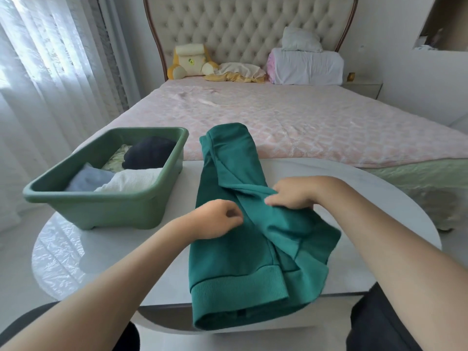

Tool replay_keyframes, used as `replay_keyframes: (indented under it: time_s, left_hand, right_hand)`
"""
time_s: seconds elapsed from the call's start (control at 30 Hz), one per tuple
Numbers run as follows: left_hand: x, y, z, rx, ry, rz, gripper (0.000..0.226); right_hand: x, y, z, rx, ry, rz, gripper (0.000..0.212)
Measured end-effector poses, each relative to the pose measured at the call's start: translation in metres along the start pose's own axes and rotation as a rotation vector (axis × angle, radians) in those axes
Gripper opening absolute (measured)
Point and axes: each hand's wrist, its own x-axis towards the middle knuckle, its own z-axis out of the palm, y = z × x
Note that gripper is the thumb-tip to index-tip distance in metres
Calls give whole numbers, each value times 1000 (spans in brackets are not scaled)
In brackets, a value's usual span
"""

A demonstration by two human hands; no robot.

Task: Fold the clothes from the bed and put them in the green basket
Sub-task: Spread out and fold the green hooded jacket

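I judge that I am in the middle of the folding step. The green sweatshirt (235, 249) lies on the white table (367, 198) in front of me, with its ribbed hem toward me and its far end by the bed (304, 117). The grip of my right hand (293, 192) is narrow and pinches a fold of the cloth, I think the sleeve, drawn across the body of the garment. My left hand (215, 220) rests on the sweatshirt just beside it with curled fingers; whether its grip holds cloth I cannot tell. The green basket (106, 196) stands on the table at the left, with folded clothes (134, 181) inside. The next move, in my opinion: lay this fold flat, smooth it, fold the length in half, and only then lift the bundle to the basket.
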Motion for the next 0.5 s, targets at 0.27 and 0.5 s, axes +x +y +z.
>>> replay_keyframes:
  time_s: [0.27,0.5]
  left_hand:
    - [-26,-5,-38,-913,19,-479,78]
    - [-46,-17,-23,-420,-39,-460,41]
  right_hand:
    - [-4,-54,18,813,-284,-414,26]
    - [34,-47,57,201,198,-331,27]
